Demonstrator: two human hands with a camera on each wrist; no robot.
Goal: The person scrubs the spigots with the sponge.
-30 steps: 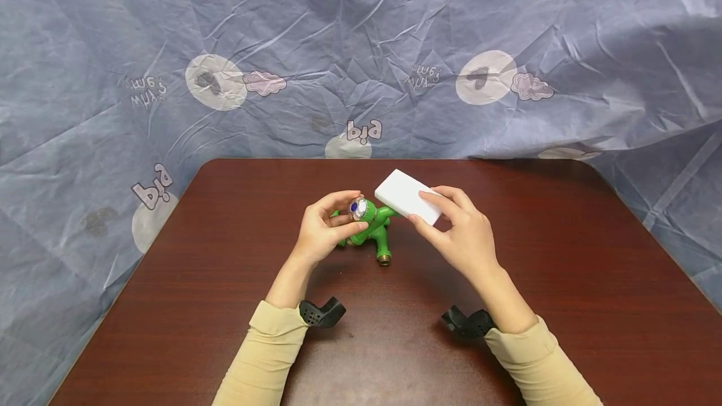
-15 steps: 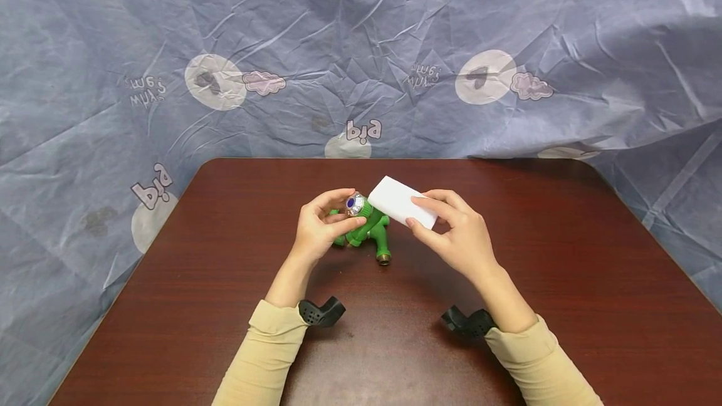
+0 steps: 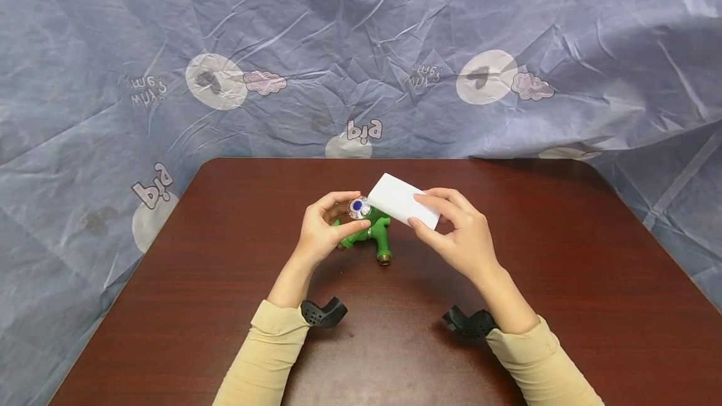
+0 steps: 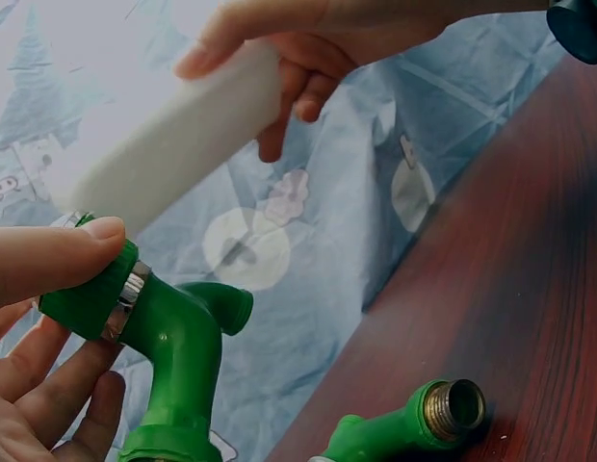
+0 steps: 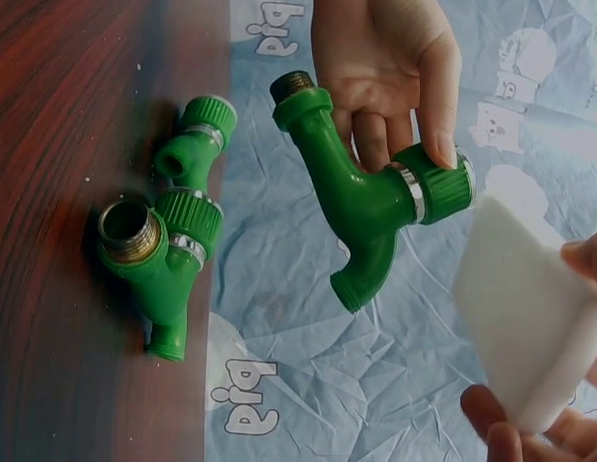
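Note:
My left hand (image 3: 321, 230) grips a green tap (image 5: 361, 207) by its ribbed knob, thumb on one side and fingers beneath. The knob's clear, silvery cap (image 3: 358, 207) with a blue dot faces up toward the head camera. In the right wrist view the tap's threaded brass inlet and its spout show, held up off the table. My right hand (image 3: 465, 237) pinches a white block-shaped sponge (image 3: 403, 199) between thumb and fingers. One end of the sponge is right at the knob's cap, overlapping the tap in the head view.
Two more green taps, a nearer one (image 5: 168, 265) and a farther one (image 5: 197, 144), lie on the dark red-brown table (image 3: 536, 255) below the held tap. A blue-grey printed cloth (image 3: 361, 36) hangs behind the table's far edge.
The sponge has moved slightly left, up to the knob of the held tap. The tap has tilted, so its blue-dotted cap now faces the head camera more squarely.

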